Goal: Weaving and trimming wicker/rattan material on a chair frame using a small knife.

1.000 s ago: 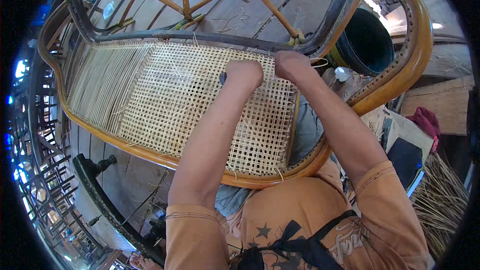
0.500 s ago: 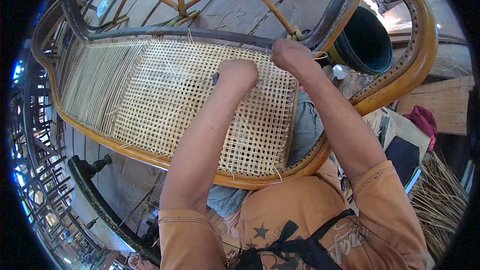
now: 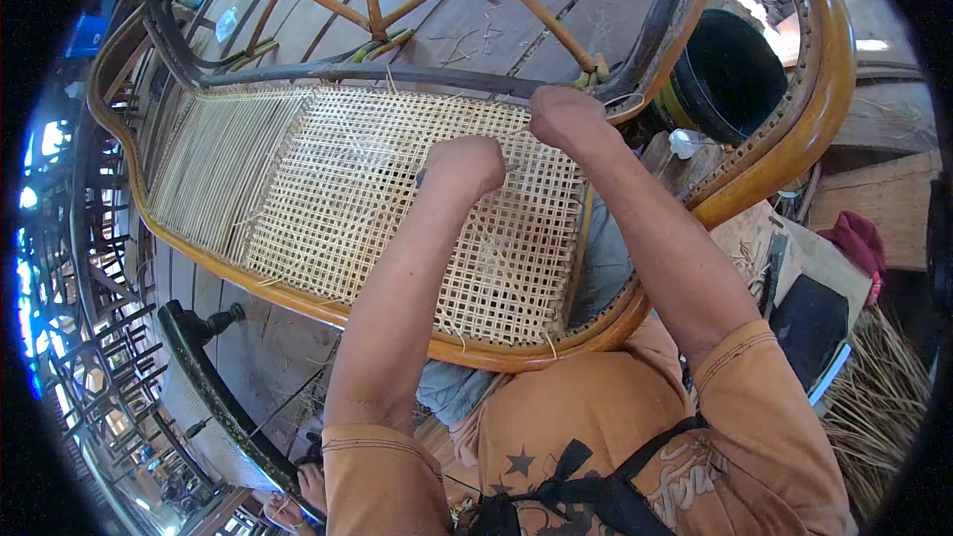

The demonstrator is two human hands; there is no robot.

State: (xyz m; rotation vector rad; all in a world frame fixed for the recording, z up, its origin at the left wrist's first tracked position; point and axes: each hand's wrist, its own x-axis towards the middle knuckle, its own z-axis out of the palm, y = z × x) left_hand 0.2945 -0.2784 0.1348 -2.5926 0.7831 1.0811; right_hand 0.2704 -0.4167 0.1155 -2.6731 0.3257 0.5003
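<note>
A rattan chair frame [image 3: 814, 149] lies across my lap, with an open-weave cane panel [image 3: 347, 199] stretched over its middle. My left hand [image 3: 465, 165] is closed in a fist just over the weave, and the end of a dark-handled tool [image 3: 421, 179] pokes out of its left side. Most of that tool is hidden by the fingers. At the panel's far right corner, my right hand [image 3: 568, 117] is closed against the dark rail. A pale cane strand [image 3: 631, 99] loops out beside it. Loose strand ends stick up along the panel's edges.
Behind the right side of the frame stands a dark bucket [image 3: 730, 74]. A bundle of cane strands [image 3: 879, 397] and a maroon cloth [image 3: 856, 248] lie at the right. At the left is a dark curved furniture piece [image 3: 204, 367], with another person's hand [image 3: 286, 508] below it.
The whole view has shifted slightly, so the chair frame sits a little further right at its left end. Both hands keep nearly the same place on the panel, still closed.
</note>
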